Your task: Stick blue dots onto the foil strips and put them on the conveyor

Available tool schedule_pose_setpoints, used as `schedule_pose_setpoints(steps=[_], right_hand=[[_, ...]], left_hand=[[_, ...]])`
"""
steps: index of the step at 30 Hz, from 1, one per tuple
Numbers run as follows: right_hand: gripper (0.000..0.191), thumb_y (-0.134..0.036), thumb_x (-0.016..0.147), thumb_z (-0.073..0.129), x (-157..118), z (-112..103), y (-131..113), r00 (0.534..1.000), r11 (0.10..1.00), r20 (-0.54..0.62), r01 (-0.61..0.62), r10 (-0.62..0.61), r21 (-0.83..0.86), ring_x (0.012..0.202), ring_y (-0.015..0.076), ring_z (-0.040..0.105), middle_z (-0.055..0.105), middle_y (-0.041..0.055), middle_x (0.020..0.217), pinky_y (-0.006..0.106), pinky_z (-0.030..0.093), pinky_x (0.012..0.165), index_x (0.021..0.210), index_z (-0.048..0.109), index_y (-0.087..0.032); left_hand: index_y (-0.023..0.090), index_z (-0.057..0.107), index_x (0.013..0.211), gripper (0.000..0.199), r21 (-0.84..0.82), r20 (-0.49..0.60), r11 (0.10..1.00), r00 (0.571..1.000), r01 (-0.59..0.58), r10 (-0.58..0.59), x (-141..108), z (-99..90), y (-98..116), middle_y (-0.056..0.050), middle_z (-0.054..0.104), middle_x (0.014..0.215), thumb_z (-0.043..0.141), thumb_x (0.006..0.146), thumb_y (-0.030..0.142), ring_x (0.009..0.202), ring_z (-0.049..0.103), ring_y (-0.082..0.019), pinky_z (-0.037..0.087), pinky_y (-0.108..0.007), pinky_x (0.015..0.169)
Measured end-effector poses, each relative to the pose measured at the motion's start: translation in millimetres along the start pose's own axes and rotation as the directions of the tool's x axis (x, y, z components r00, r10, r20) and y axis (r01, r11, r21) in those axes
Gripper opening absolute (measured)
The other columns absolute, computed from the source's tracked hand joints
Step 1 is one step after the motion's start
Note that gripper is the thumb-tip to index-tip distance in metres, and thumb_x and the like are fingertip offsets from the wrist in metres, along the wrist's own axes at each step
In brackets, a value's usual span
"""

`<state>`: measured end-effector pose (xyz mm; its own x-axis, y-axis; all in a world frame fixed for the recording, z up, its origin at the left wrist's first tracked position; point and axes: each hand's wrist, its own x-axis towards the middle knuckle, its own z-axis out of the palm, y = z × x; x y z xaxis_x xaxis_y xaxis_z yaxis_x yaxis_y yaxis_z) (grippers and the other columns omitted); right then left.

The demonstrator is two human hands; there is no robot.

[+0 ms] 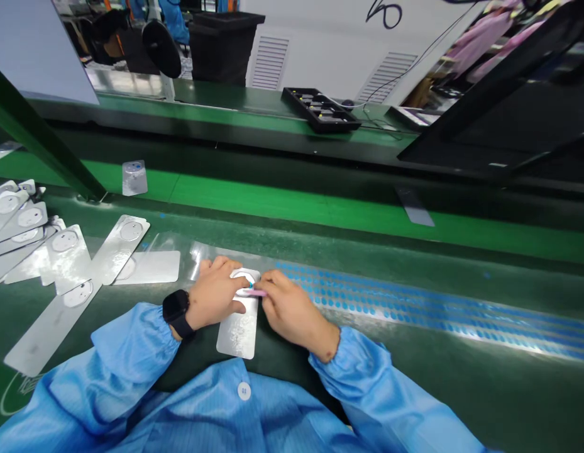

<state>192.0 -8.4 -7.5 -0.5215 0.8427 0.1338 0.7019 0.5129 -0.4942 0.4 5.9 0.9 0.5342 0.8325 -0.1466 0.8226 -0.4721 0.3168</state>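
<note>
Beyond a green conveyor bench point(320, 207) stands a white wall point(329, 38) with two louvred vents point(270, 61), a black bin point(220, 47) before it, and pink garments point(490, 47) hanging at the far right. One black parts tray point(320, 108) sits on the far rail. A dark monitor point(499, 94) cuts across the upper right corner.

Two hands work on the near mat point(405, 283), both in blue smock sleeves point(122, 358), with one black smartwatch point(176, 313) on the left wrist. The left hand point(214, 294) is curled closed over one silver foil card point(238, 333), fingers across its top and thumb along its edge. That card lies directly below both hands, just in front of the person's chest. The right hand point(292, 311) is narrowly pinched on one slim pink stick point(256, 292), whose tip reaches a white ring point(244, 277) on the card (a speck of blue shows right at that tip).

To the left lie roughly eight more foil cards point(65, 251), overlapped too much for an exact count. One small foil piece point(134, 178) sits apart on the green band. To the right runs one long film point(414, 308) carrying many rows of blue dots, far too many to count.
</note>
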Motion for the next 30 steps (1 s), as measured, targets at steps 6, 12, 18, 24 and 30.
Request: schedule_pose_setpoints(steps=[6, 12, 18, 24, 30], right_hand=[[0.032, -0.022, 0.092, 0.048, -5.3, 16.6, -12.2, 0.983, 0.951, 0.164, -0.026, 0.08, -0.309, 0.079, 0.021, 0.065, 0.061, 0.0131, 0.109, 0.03, 0.052, 0.068, 0.122, 0.058, -0.017], [0.026, -0.024, 0.093, 0.049, -3.6, 13.5, -14.2, 0.982, 0.955, 0.166, -0.035, 0.087, -0.295, 0.085, 0.0222, 0.066, 0.064, 0.0119, 0.105, 0.03, 0.053, 0.072, 0.115, 0.062, -0.017], [0.023, -0.02, 0.089, 0.053, -0.8, 12.0, -11.7, 0.976, 0.972, 0.176, -0.086, 0.126, -0.219, 0.087, 0.0217, 0.065, 0.061, 0.0106, 0.108, 0.032, 0.053, 0.074, 0.111, 0.062, -0.019], [0.047, -0.022, 0.076, 0.06, 5.8, 20.0, 7.8, 0.959, 0.92, -0.019, -0.264, 0.281, 0.291, 0.09, 0.0225, 0.064, 0.064, 0.0092, 0.105, 0.036, 0.052, 0.078, 0.122, 0.05, -0.019], [0.028, -0.027, 0.075, 0.055, 101.3, -17.3, 43.0, 0.873, 0.682, 0.024, -0.398, 0.487, 0.614, 0.06, 0.0189, 0.061, 0.066, 0.0043, 0.072, 0.029, 0.047, 0.054, 0.098, 0.064, -0.014]], left_hand=[[0.021, 0.055, 0.105, 0.048, 0.011, 0.001, 1.0, 1.0, 0.02, -0.02, 1.8, 0.1, 1.9, -0.01, 0.055, 0.123, 0.079, 0.068, 0.04, 0.114, 0.043, -0.031, 0.035, -0.045, 0.089], [0.019, 0.049, 0.102, 0.053, -0.031, 0.017, 0.999, 0.999, 0.04, -0.039, 5.7, 1.2, 1.7, -0.009, 0.053, 0.118, 0.082, 0.064, 0.037, 0.113, 0.043, -0.03, 0.036, -0.043, 0.088], [0.018, 0.048, 0.099, 0.054, -0.072, 0.02, 0.996, 0.998, 0.055, -0.054, 5.9, 1.1, 0.2, -0.01, 0.052, 0.116, 0.084, 0.062, 0.035, 0.113, 0.043, -0.031, 0.036, -0.044, 0.089], [0.018, 0.051, 0.098, 0.051, -0.224, -0.172, 0.973, 0.98, 0.062, -0.102, 7.2, 13.2, 7.1, -0.011, 0.049, 0.118, 0.084, 0.06, 0.024, 0.111, 0.046, -0.031, 0.039, -0.047, 0.09], [0.022, 0.055, 0.096, 0.015, -0.533, -0.688, 0.778, 0.706, -0.332, -0.17, -55.0, -19.9, 18.0, -0.007, 0.056, 0.104, 0.061, 0.082, 0.021, 0.102, 0.054, -0.022, 0.046, -0.04, 0.088]])
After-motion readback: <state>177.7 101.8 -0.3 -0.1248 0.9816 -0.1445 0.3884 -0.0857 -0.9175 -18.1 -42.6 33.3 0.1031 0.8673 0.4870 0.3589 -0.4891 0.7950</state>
